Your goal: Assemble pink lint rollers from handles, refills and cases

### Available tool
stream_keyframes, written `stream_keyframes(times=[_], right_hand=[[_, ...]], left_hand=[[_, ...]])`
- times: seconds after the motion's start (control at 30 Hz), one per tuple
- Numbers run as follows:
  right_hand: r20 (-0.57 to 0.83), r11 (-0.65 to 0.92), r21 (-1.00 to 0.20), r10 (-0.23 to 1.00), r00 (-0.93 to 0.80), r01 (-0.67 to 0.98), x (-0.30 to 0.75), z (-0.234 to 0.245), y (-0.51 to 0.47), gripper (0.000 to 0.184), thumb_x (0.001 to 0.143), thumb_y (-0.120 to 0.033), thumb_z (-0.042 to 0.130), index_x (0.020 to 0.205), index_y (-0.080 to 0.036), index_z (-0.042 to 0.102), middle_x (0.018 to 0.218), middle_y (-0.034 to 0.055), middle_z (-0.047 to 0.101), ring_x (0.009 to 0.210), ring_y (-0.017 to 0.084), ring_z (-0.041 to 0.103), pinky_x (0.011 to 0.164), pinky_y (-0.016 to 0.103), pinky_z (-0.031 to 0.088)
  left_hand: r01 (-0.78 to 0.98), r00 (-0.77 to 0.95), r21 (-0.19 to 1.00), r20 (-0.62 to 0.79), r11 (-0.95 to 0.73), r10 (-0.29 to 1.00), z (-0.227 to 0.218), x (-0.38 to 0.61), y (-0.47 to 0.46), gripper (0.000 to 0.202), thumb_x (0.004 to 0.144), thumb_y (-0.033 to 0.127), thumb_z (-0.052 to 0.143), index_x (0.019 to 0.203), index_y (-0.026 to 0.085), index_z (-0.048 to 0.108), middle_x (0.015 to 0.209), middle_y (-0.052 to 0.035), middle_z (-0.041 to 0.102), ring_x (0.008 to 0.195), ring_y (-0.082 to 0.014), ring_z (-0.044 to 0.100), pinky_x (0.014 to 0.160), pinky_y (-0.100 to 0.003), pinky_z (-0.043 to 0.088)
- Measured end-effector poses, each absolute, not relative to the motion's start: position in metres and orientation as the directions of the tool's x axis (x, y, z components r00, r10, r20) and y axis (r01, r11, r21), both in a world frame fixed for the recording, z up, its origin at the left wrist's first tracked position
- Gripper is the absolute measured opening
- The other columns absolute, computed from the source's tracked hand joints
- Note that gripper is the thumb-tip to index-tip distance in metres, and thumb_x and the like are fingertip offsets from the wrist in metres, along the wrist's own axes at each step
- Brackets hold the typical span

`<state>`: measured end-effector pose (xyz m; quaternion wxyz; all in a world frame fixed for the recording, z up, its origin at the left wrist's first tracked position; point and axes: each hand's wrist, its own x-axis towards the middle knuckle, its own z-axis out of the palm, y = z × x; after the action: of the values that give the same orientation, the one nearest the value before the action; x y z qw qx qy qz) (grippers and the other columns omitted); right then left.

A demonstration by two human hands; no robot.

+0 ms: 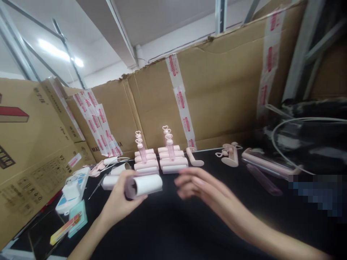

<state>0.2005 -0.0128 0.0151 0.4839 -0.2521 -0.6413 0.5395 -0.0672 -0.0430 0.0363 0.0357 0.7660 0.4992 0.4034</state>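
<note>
My left hand [119, 198] is closed around a white roll [149, 185] with a hollow core, held just above the black table. Something clear and purplish shows at the roll's near end, under my fingers. My right hand [207, 187] is to the right of the roll, fingers stretched out, slightly blurred and touching nothing. Behind both hands lie two stacks of pink and white rollers [146, 164], [173, 162], with clear pink tubes topped by heart-shaped loops on them. More white rolls [110, 182] lie beside my left hand.
Pink handle parts [194, 158] and a pink roller in clear casing [268, 162] lie at the back right. A power strip [73, 191], a teal packet [77, 218] and a yellow cutter-like tool [63, 230] are at left. Cardboard walls [222, 83] border the black table [168, 231].
</note>
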Motion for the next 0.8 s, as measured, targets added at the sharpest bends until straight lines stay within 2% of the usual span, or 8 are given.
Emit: stream_keyframes(times=[0.07, 0.13, 0.23, 0.4, 0.5, 0.57, 0.67, 0.8], right_hand=[[-0.021, -0.188, -0.943, 0.857, -0.514, -0.275, 0.191, 0.018, 0.011, 0.050, 0.085, -0.055, 0.045, 0.122, -0.022, 0.041, 0.106, 0.0112, 0.062, 0.094, 0.024, 0.064, 0.082, 0.044, 0.052], [-0.230, -0.512, -0.804, 0.737, -0.636, -0.303, 0.188, 0.013, 0.027, 0.062, 0.082, -0.064, 0.043, 0.126, -0.021, 0.036, 0.099, 0.0097, 0.063, 0.089, 0.025, 0.065, 0.082, 0.047, 0.051], [-0.202, -0.572, -0.731, 0.703, -0.682, -0.373, 0.194, 0.000, 0.038, 0.058, 0.082, -0.065, 0.043, 0.121, -0.023, 0.041, 0.087, 0.0040, 0.065, 0.075, 0.020, 0.066, 0.075, 0.042, 0.053], [-0.249, -0.554, -0.753, 0.739, -0.626, -0.355, 0.203, -0.013, 0.045, 0.039, 0.084, -0.056, 0.047, 0.098, -0.020, 0.054, 0.071, -0.0004, 0.063, 0.063, 0.013, 0.062, 0.062, 0.027, 0.052], [-0.248, -0.459, -0.849, 0.785, -0.568, -0.263, 0.206, -0.014, 0.048, 0.034, 0.081, -0.050, 0.055, 0.096, -0.020, 0.052, 0.066, -0.0015, 0.061, 0.058, 0.012, 0.059, 0.057, 0.025, 0.050], [-0.215, -0.301, -0.949, 0.838, -0.502, -0.097, 0.210, -0.012, 0.051, 0.039, 0.076, -0.045, 0.063, 0.105, -0.021, 0.050, 0.072, -0.0006, 0.062, 0.062, 0.014, 0.060, 0.056, 0.026, 0.049], [-0.090, 0.028, -0.960, 0.910, -0.404, 0.277, 0.218, -0.005, 0.056, 0.059, 0.066, -0.034, 0.072, 0.117, -0.020, 0.047, 0.087, 0.0030, 0.065, 0.078, 0.020, 0.062, 0.067, 0.030, 0.049], [0.014, 0.258, -0.788, 0.915, -0.402, 0.559, 0.231, 0.004, 0.067, 0.056, 0.066, -0.040, 0.069, 0.113, -0.014, 0.051, 0.100, 0.0088, 0.064, 0.091, 0.026, 0.060, 0.078, 0.034, 0.047]], left_hand=[[0.795, 0.422, 0.117, 0.599, -0.595, 0.680, 0.040, -0.042, -0.028, 0.047, 0.074, 0.014, 0.061, 0.118, 0.021, 0.043, 0.120, -0.0119, 0.051, 0.113, -0.0263, 0.051, 0.093, -0.041, 0.045], [0.736, 0.640, -0.228, 0.543, -0.638, 0.544, 0.036, -0.016, -0.011, 0.044, 0.077, 0.008, 0.055, 0.118, 0.020, 0.045, 0.120, -0.0144, 0.051, 0.113, -0.0289, 0.050, 0.090, -0.042, 0.046], [0.534, 0.839, -0.544, 0.432, -0.647, 0.330, 0.023, 0.017, 0.012, 0.034, 0.083, 0.007, 0.049, 0.115, 0.019, 0.048, 0.115, -0.0131, 0.055, 0.112, -0.0271, 0.053, 0.094, -0.042, 0.044], [0.424, 0.902, -0.662, 0.367, -0.618, 0.226, 0.014, 0.028, 0.029, 0.029, 0.087, 0.010, 0.047, 0.114, 0.020, 0.048, 0.117, -0.0118, 0.056, 0.114, -0.0251, 0.052, 0.099, -0.042, 0.039], [0.521, 0.851, -0.601, 0.426, -0.606, 0.307, 0.014, 0.011, 0.030, 0.039, 0.082, 0.006, 0.051, 0.118, 0.020, 0.046, 0.119, -0.0131, 0.055, 0.115, -0.0273, 0.052, 0.098, -0.045, 0.040], [0.650, 0.746, -0.456, 0.534, -0.608, 0.398, 0.011, -0.002, 0.027, 0.045, 0.076, 0.006, 0.054, 0.118, 0.019, 0.045, 0.118, -0.0140, 0.054, 0.112, -0.0290, 0.052, 0.095, -0.045, 0.042], [0.816, 0.438, -0.023, 0.676, -0.578, 0.592, 0.001, -0.018, 0.021, 0.047, 0.072, 0.016, 0.062, 0.115, 0.019, 0.043, 0.113, -0.0123, 0.055, 0.107, -0.0277, 0.055, 0.091, -0.043, 0.045], [0.717, 0.101, 0.557, 0.512, -0.419, 0.853, -0.018, -0.036, 0.020, 0.048, 0.071, 0.033, 0.065, 0.111, 0.021, 0.041, 0.106, -0.0065, 0.057, 0.104, -0.0235, 0.057, 0.090, -0.039, 0.045]])
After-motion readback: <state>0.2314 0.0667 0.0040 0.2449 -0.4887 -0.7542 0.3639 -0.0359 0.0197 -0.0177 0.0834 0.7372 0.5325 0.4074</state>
